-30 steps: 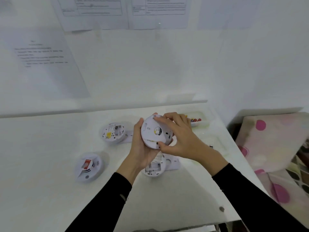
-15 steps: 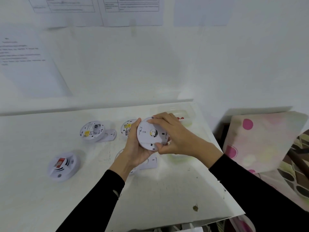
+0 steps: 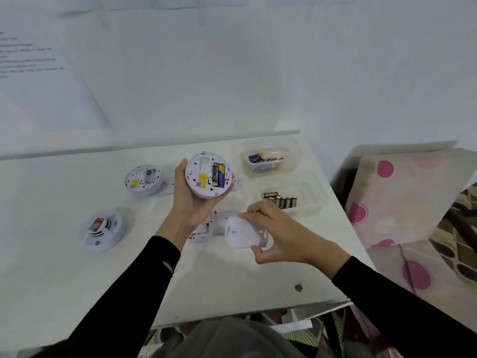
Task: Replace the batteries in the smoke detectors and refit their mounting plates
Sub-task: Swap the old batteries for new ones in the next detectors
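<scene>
My left hand (image 3: 189, 202) grips a white smoke detector (image 3: 207, 174) held above the table with its back facing me; batteries (image 3: 218, 174) sit in its open compartment. Lower and to the right, my right hand (image 3: 281, 235) pinches a round white mounting plate (image 3: 241, 233) just above the table. Partly hidden under my hands lies another open detector (image 3: 202, 229). A third detector (image 3: 143, 180) lies back-up at the rear left, beside its plate. A fourth detector (image 3: 103, 229) lies face-up at the left, with a red label.
Two clear plastic tubs stand at the back right of the white table (image 3: 64, 280): the far tub (image 3: 269, 161) holds mixed batteries, the near tub (image 3: 291, 197) a row of dark batteries. The table's right edge borders a spotted cushion (image 3: 402, 197). Papers hang on the wall.
The mounting plate has come off the detector: my right hand carried it down and to the right, exposing the batteries. My left hand still holds the detector. The camera swung right.
</scene>
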`<state>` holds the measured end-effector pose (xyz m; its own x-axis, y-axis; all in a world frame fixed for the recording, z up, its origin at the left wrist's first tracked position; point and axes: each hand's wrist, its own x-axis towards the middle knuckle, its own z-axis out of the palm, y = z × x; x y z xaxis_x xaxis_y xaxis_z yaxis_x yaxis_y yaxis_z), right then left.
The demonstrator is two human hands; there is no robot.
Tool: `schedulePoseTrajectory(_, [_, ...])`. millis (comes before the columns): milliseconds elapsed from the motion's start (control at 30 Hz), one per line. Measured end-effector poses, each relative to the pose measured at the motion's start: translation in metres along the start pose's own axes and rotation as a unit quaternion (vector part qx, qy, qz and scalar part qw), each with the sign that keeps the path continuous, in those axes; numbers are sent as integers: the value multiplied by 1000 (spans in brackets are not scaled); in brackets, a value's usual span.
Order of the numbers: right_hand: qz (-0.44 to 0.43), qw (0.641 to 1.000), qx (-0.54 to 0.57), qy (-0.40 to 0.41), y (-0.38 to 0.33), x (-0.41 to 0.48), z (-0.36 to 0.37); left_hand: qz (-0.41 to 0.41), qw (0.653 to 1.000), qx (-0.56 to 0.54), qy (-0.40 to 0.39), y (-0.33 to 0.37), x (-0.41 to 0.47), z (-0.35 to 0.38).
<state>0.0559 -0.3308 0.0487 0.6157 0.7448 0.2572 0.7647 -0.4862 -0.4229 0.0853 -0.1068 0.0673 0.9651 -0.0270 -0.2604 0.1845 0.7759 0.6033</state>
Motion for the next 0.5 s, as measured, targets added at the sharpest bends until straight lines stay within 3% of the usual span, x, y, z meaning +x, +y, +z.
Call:
schedulePoseTrajectory(133, [53, 989, -13, -134, 5, -17, 28, -9, 1000, 2, -24, -1, -5, -2])
schedulePoseTrajectory(333, [98, 981, 47, -161, 12, -18, 32, -20, 998, -8, -50, -8, -11, 0])
schedulePoseTrajectory(400, [91, 985, 126, -78, 3, -11, 19, -18, 998, -22, -61, -10, -12, 0])
schedulePoseTrajectory(500, [73, 973, 156, 156, -10, 16, -9, -14, 996, -30, -86, -10, -12, 6])
